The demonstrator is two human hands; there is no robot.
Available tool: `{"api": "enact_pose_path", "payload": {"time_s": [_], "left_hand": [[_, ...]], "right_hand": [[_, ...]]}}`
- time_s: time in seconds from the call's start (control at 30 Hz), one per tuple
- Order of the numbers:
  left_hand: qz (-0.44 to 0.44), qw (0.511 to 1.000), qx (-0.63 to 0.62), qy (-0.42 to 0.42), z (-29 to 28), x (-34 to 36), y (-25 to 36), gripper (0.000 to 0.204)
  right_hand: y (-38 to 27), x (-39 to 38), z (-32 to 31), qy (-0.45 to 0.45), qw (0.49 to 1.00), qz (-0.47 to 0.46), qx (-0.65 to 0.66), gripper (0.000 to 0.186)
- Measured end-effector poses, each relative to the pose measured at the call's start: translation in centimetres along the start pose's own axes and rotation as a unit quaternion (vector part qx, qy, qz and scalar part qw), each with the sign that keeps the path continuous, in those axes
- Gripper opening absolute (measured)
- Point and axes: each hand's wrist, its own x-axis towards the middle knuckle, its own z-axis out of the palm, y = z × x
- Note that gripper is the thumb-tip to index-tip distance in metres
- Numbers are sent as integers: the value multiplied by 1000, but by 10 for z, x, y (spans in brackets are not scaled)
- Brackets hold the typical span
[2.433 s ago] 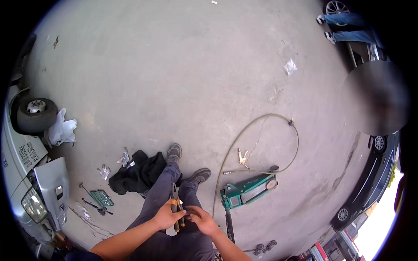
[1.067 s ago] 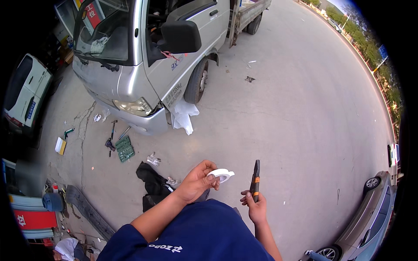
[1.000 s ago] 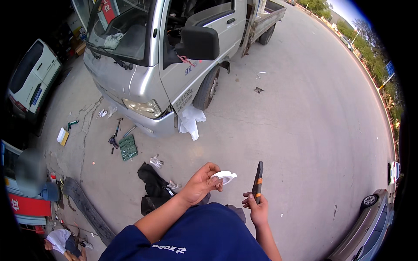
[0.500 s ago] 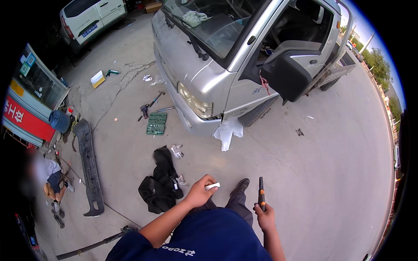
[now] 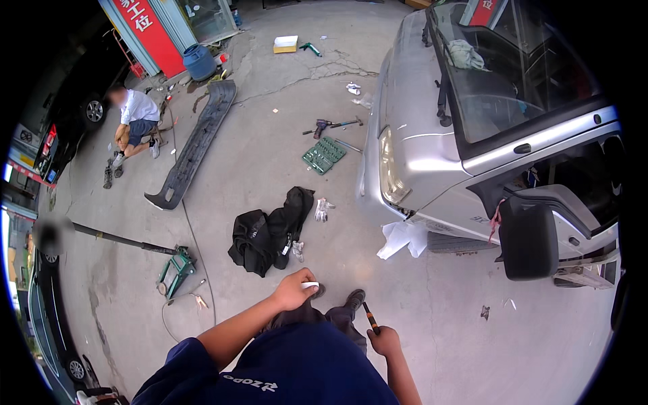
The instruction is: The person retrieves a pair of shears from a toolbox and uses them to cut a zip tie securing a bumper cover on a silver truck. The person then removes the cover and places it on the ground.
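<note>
At the left hand [image 5: 293, 290]: fingers curled closed on a white tape [image 5: 310, 285], just its edge showing past them.
Right hand [image 5: 383, 341]: wrapped snugly round the orange-banded pliers [image 5: 370, 320], tip pointing ahead, apart from the tape; whether their jaws are parted, I can't tell.
Shoe [image 5: 354, 299]: on the ground between the hands, a little ahead.
Jacket [image 5: 251, 233]: black heap, ahead of the left hand and slightly left, gloves [image 5: 324, 210] beside it.
Case [image 5: 324, 156]: green, farther ahead, drill [image 5: 320, 128] and hammer [image 5: 349, 123] just beyond.
Truck [image 5: 425, 135]: silver, ahead and right of both hands.
Jack [image 5: 179, 272]: green, well left of the left hand.
Co-worker [image 5: 140, 108]: seated far ahead-left, near a bumper [image 5: 196, 148].
</note>
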Motion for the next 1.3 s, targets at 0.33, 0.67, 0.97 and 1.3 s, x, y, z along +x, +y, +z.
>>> {"api": "enact_pose_path", "payload": {"time_s": [0.33, 0.67, 0.97, 1.3], "left_hand": [[-166, 953, -149, 204, -5, -96, -97, 26], [-191, 921, -198, 277, -83, -138, -187, 25], [-110, 965, 35, 234, -156, -51, -227, 27], [-34, 923, 264, 276, -172, 116, -253, 34]], "right_hand": [[-102, 161, 18, -117, 967, -124, -191, 58], [-286, 176, 87, -64, 957, -264, -102, 65], [-277, 190, 52, -118, 966, -226, -38, 36], [-261, 274, -55, -188, 981, -40, 35, 32]]}}
